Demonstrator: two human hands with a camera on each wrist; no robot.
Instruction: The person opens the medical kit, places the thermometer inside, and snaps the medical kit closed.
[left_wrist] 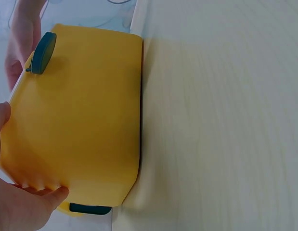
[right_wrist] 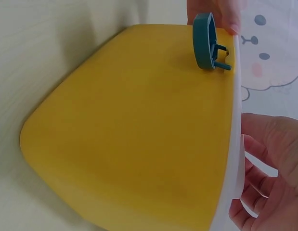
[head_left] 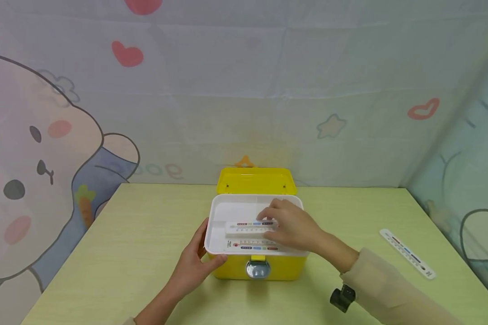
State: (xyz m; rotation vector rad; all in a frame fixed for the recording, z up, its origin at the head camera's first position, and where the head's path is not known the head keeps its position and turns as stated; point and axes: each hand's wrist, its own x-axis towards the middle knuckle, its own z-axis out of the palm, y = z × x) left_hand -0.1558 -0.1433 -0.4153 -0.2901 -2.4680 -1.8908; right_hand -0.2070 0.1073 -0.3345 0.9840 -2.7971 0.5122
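A yellow box [head_left: 284, 269] stands on the table with its lid swung back and a white tray [head_left: 235, 206] in its top. My left hand [head_left: 192, 264] grips the box's left front corner, thumb at the front rim and fingers along the side. Over the tray, my right hand [head_left: 293, 225] pinches a white thermometer [head_left: 248, 229] by its right part, fingers on the far edge and thumb on the near one. A second thermometer [head_left: 244, 244] lies in the tray nearer the front, its right end hidden by the right hand. In the right wrist view the fingers [right_wrist: 257, 185] curl beside the rim.
On the table to the right lies another white thermometer [head_left: 407, 253], set diagonally. The yellow lid [head_left: 256, 181] leans back near the cloth backdrop [head_left: 227, 90]. A latch [head_left: 258, 269] hangs from the box front, and a wrist camera [head_left: 343, 298] sits at the right sleeve.
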